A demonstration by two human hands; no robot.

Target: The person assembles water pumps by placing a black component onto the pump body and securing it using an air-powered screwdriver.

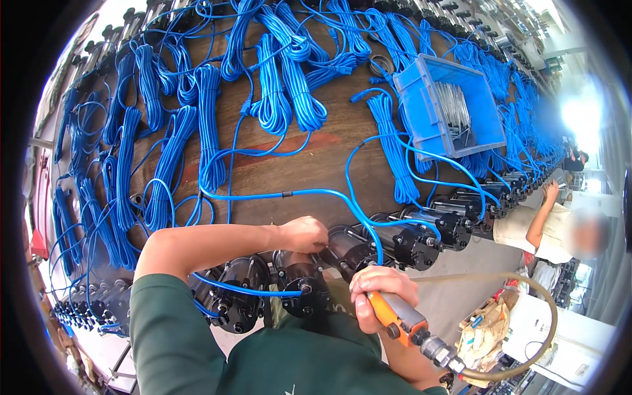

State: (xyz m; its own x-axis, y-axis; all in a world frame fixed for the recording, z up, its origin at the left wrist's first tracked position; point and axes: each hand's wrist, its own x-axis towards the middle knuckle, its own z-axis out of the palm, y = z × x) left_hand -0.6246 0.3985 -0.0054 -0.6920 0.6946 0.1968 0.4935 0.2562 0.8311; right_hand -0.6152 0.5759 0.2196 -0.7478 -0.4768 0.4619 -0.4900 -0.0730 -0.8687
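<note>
My right hand [384, 289] is wrapped round an orange and grey air screwdriver [397, 317]. A metal fitting joins the tool's rear to a tan air hose [548, 322]. The tool's front end is hidden behind the hand, close to a black cylindrical unit [349, 249] with a blue cable. My left hand [303, 234] is closed over the top of the row, between that unit and another black cylinder [301, 289]. What its fingers hold, if anything, is hidden. A blue cable [296, 193] runs across the table from the units.
Coiled blue cable bundles [270, 85] cover much of the wooden table [309, 161]. A blue bin [428, 105] of thin metal rods stands at the right. More black cylinders [454, 227] line the near edge. Another person [540, 224] works at the far right.
</note>
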